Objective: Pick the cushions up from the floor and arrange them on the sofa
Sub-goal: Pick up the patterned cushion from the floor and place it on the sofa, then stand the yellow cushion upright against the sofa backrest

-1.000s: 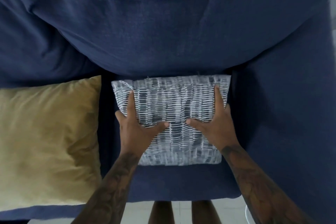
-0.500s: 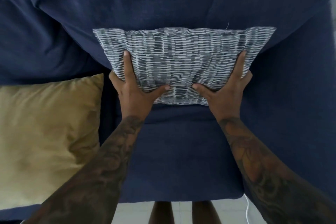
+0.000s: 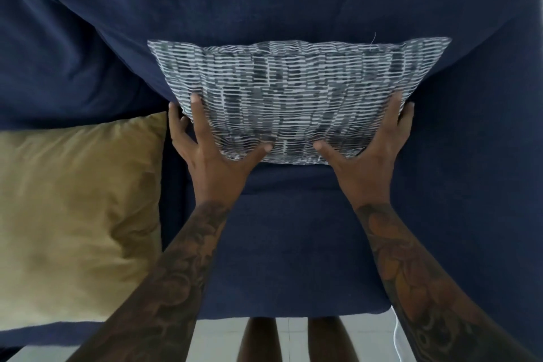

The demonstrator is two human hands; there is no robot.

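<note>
Since a second ago you have tipped the patterned cushion (image 3: 296,97) off the navy sofa (image 3: 293,258) seat to stand against the backrest, beside the mustard cushion (image 3: 76,214). Your left hand (image 3: 211,156) and right hand (image 3: 370,153) clasp its lower corners; this looks like the placing step, so next let go gently.

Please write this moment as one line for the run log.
left hand: grip on patterned cushion | right hand: same | cushion: against sofa back | yellow cushion: on seat
</note>
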